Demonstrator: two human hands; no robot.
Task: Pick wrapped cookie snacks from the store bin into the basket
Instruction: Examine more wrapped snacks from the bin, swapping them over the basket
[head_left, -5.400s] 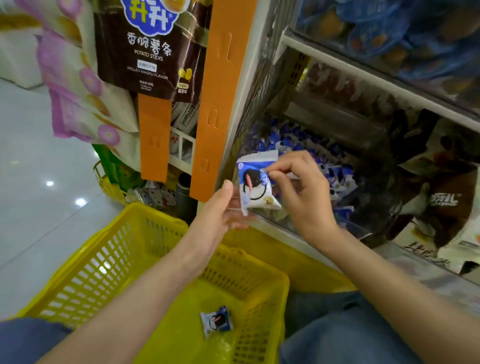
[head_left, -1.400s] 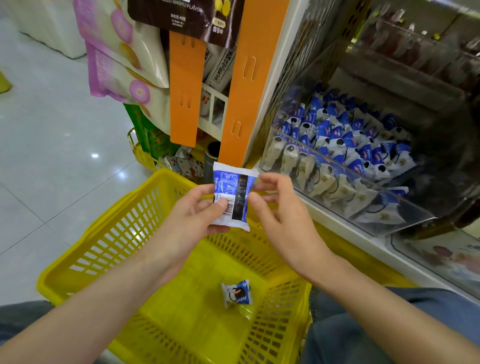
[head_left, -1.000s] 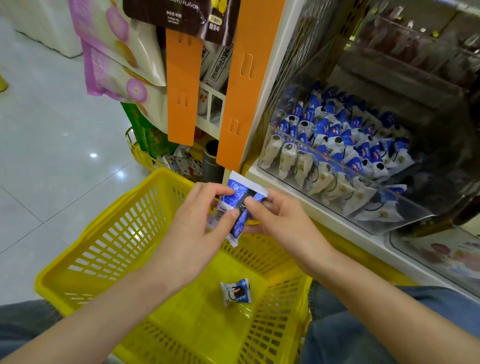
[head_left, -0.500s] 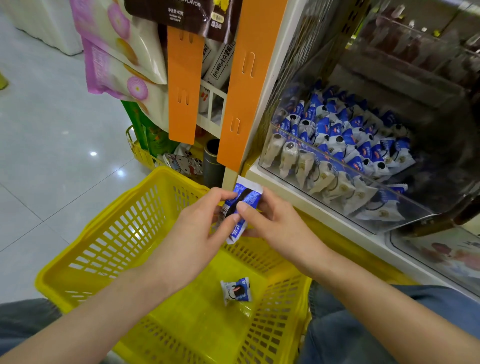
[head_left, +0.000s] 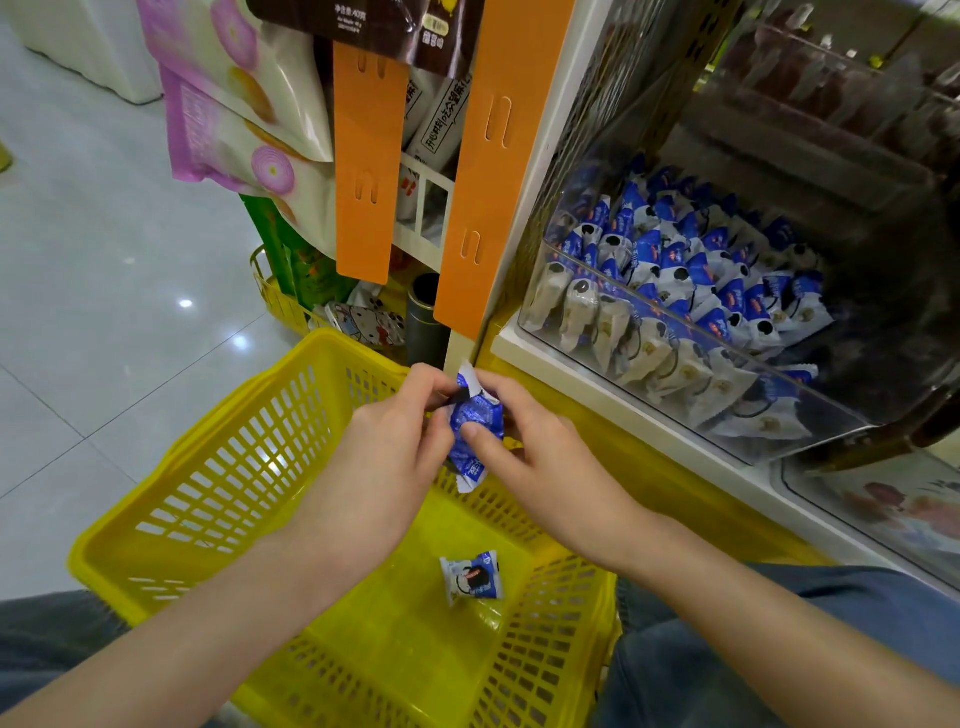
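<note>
Wrapped cookie snack (head_left: 479, 413) is pinched between both hands above the yellow basket (head_left: 218, 415), near its far rim, probably so the wrapper can be checked before it is dropped in. The left hand (head_left: 384, 467) curls its fingers (head_left: 431, 384) narrowly round one edge. The right hand (head_left: 540, 467) presses its thumb on the blue face. A second snack (head_left: 472, 578) lies inside the basket, and the clear store bin (head_left: 831, 410) sits beyond it.

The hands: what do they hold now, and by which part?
One blue wrapped cookie snack: the left hand pinches its left side, the right hand its right side, thumb on front.
</note>
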